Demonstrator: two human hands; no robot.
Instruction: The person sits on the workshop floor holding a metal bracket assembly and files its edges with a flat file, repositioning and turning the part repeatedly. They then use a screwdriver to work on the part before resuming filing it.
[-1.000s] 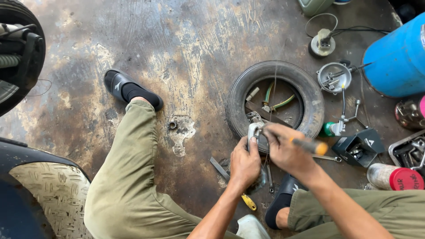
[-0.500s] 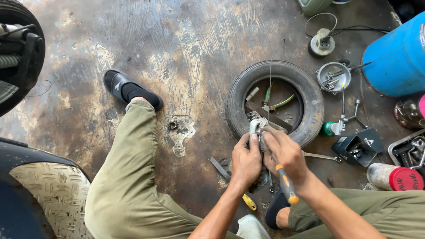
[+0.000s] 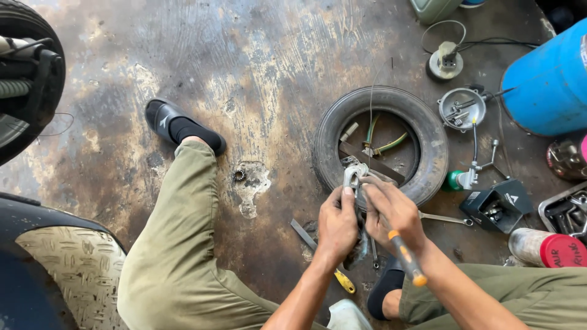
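Observation:
My left hand (image 3: 336,223) grips a small grey metal part (image 3: 353,176) whose rounded end sticks up above my thumb. My right hand (image 3: 391,208) is closed around a screwdriver with an orange and grey handle (image 3: 406,259); the handle points down toward my right knee and the tip is hidden between my hands at the metal part. Both hands are pressed together just in front of a small black tyre (image 3: 422,128) lying flat on the stained concrete floor. A thin wire (image 3: 370,104) rises from the part over the tyre.
Inside the tyre lie a flat bar and green cables. A blue drum (image 3: 550,85), a round metal housing (image 3: 461,109), a black box (image 3: 500,205), a red-capped can (image 3: 544,248) and a metal tray sit at right. A wrench (image 3: 445,217) and a yellow-handled tool (image 3: 343,281) lie near my legs. A motorcycle wheel (image 3: 24,79) stands at left.
My right hand has turned the screwdriver: the handle pointed right a second ago and now points down toward my knee. Both hands have stayed on the metal part.

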